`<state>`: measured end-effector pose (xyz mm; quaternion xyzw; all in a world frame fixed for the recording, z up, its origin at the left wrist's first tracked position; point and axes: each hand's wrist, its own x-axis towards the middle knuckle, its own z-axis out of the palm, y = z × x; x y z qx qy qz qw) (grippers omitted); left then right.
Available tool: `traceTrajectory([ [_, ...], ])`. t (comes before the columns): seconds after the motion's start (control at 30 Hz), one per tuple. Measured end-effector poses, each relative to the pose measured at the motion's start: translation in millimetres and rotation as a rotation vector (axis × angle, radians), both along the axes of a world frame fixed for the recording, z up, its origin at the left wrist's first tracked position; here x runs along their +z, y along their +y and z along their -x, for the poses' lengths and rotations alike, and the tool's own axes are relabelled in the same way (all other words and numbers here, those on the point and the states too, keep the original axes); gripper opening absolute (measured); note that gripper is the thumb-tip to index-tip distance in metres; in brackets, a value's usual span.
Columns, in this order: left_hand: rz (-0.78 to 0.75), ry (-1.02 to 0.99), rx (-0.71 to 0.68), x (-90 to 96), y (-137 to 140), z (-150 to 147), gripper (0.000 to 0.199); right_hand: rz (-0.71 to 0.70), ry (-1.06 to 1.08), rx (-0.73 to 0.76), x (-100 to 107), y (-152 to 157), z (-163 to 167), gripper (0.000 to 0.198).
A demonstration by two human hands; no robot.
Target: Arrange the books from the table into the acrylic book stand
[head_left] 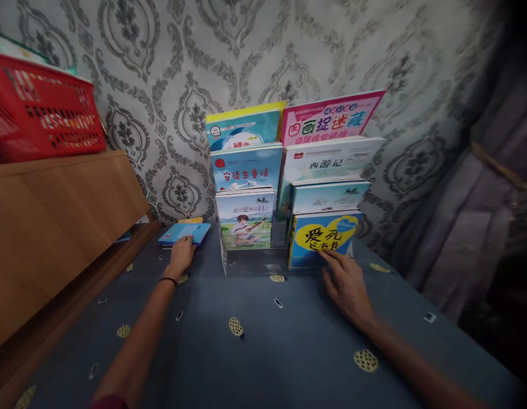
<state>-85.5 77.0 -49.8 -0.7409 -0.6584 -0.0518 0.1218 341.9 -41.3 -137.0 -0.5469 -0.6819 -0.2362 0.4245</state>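
My left hand (182, 254) rests on the near edge of a blue book (191, 232), which lies flat at the top of a small pile on the table's left side. Its fingers are stretched over the cover. My right hand (346, 282) has its fingers extended, with the tips against the lower front of a blue and yellow book (321, 233). That book stands upright in the front right of a clear tiered rack (250, 262). Beside it, in the front left tier, is a book with a guitar player on the cover (247, 220).
Behind stand a blue book (246, 167), a pink book (331, 116), a pale book (327, 162) and several others. A wooden cabinet (67, 227) bearing a red basket (42, 113) borders the left. Patterned wallpaper (195, 74) rises behind; a curtain (463, 227) hangs at right.
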Motion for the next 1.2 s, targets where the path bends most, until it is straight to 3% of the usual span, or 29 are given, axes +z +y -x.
traceTrajectory([
  [0.37,0.126,0.256,-0.116,2.6,31,-4,0.039,-0.012,0.01,0.013,1,-1,-1,0.041],
  [0.6,0.115,0.346,-0.124,5.1,14,-7,0.042,-0.019,0.015,0.015,2,-3,0,0.041],
  [0.77,0.103,0.422,-0.102,2.2,-31,1,0.043,-0.006,0.013,0.011,5,-5,3,0.041],
  [0.97,0.156,0.499,-0.117,-6.0,-114,-1,0.039,0.034,0.036,-0.018,9,-9,9,0.04],
  [1.07,0.161,0.521,-0.184,-4.8,-157,-19,0.034,0.039,0.042,-0.021,10,-11,11,0.038],
  [1.2,0.208,0.456,-0.391,-7.3,-213,-64,0.028,0.057,0.064,-0.03,9,-12,14,0.038],
])
